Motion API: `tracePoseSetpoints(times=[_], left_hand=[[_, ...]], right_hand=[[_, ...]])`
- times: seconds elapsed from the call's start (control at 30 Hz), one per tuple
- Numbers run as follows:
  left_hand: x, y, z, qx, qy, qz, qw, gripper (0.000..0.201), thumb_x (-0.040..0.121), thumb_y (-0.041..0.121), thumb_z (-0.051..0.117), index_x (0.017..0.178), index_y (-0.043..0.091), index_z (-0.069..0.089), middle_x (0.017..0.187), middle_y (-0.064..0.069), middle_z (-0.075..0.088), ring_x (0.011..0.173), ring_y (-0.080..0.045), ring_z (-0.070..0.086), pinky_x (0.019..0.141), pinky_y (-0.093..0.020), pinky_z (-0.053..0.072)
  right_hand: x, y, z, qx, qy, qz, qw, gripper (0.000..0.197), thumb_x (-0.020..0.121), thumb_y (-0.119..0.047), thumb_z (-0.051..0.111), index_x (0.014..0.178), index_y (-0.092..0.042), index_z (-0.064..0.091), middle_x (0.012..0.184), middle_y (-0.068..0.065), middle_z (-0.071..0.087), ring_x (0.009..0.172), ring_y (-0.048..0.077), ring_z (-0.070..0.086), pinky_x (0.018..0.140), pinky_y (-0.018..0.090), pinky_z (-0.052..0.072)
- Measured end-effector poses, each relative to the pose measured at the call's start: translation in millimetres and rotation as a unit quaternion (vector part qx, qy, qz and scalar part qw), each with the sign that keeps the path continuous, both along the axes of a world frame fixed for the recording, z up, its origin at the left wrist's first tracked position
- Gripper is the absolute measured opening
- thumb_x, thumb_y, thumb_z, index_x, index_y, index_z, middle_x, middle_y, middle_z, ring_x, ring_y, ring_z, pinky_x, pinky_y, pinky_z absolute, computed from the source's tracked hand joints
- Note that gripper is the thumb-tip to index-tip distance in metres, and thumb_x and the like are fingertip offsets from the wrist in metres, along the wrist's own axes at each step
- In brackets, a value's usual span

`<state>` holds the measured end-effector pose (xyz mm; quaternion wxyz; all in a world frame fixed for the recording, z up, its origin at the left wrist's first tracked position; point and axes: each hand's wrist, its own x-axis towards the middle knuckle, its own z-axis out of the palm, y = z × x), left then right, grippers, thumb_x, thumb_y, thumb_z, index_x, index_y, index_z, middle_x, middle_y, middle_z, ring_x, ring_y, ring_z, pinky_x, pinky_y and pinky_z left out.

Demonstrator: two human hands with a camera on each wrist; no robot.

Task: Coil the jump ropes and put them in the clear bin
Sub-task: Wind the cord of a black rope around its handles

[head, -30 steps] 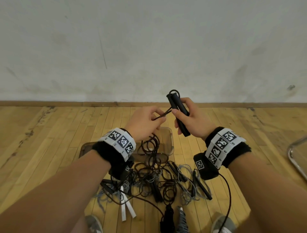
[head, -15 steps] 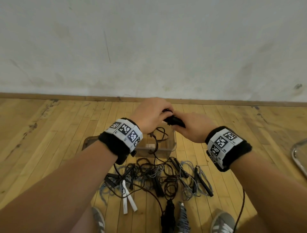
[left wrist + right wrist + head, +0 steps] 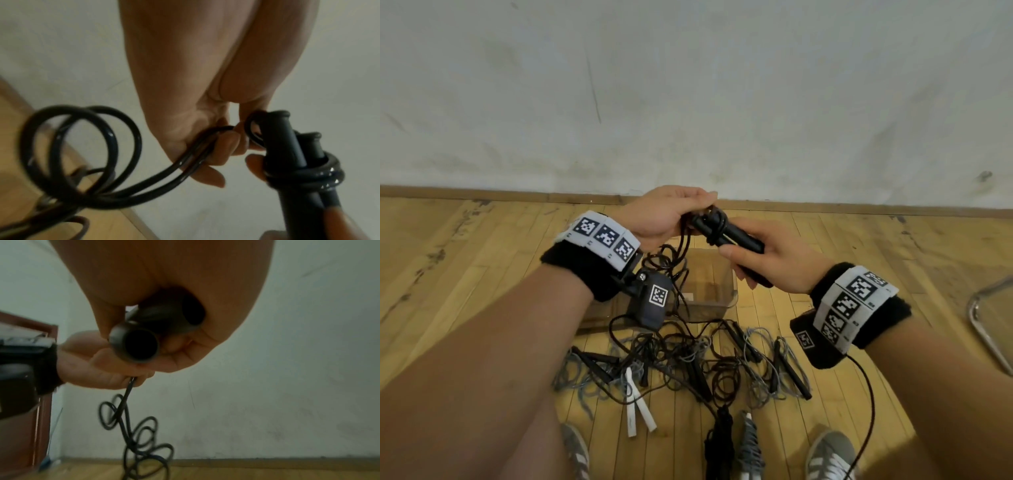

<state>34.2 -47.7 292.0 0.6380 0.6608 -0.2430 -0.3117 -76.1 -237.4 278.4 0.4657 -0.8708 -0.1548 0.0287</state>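
A plank wood floor point(image 3: 482, 274) is running up to a scuffed white wall point(image 3: 688, 85) with a low wooden skirting, and bare boards are lying open to either side. The clear bin point(image 3: 717, 294) is sitting just beyond a tangled pile of jump ropes point(image 3: 688, 359). Above it, the right hand point(image 3: 774, 263) is gripping two black handles point(image 3: 736, 236) together, while the left hand point(image 3: 664, 216) is pinching the black cord point(image 3: 123, 191). Only the left wrist view is showing cord turns wound around both handles.
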Motion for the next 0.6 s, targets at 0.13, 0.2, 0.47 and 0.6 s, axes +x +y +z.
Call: tracePoseSetpoints(times=[0.13,0.2,0.47,0.6], left_hand=[[-5.1,-6.1,-0.1,-0.058,0.130,-0.015,0.990,0.028,0.110,0.022,0.034,0.113,0.011,0.060,0.063,0.008,0.047,0.059,-0.008,0.038,0.066,-0.022,0.041],[-10.8,-14.3,-2.9,-0.079,0.117,0.029,0.990,0.025,0.111,0.024,0.036,0.115,0.012,0.057,0.060,0.009,0.041,0.053,-0.006,0.029,0.052,-0.018,0.031],[-29.4,-30.7,-26.8,0.109,-0.302,0.179,0.930,0.020,0.107,0.024,0.048,0.095,0.020,0.064,0.066,0.005,0.056,0.052,-0.006,0.043,0.054,-0.024,0.038],[-30.3,-33.4,-30.2,0.144,-0.337,0.185,0.912,0.021,0.107,0.029,0.049,0.102,0.024,0.069,0.066,0.005,0.060,0.056,-0.010,0.052,0.060,-0.035,0.047]], right_hand=[[0.4,0.1,9.3,0.104,-0.007,-0.035,0.994,0.027,0.100,-0.028,0.056,0.121,-0.012,0.061,0.070,0.006,0.065,0.054,0.023,0.062,0.055,0.033,0.054],[2.7,-0.7,11.8,0.132,-0.018,-0.069,0.989,0.029,0.102,-0.025,0.055,0.125,-0.007,0.058,0.068,0.006,0.064,0.052,0.025,0.060,0.054,0.032,0.053],[7.0,-3.7,6.0,0.002,-0.032,-0.182,0.983,0.028,0.105,-0.032,0.053,0.098,-0.007,0.063,0.073,0.016,0.071,0.057,0.029,0.068,0.051,0.030,0.053],[9.4,-1.5,-2.7,-0.022,-0.035,-0.215,0.976,0.020,0.104,-0.037,0.053,0.099,-0.021,0.064,0.069,0.007,0.071,0.053,0.020,0.068,0.054,0.036,0.056]])
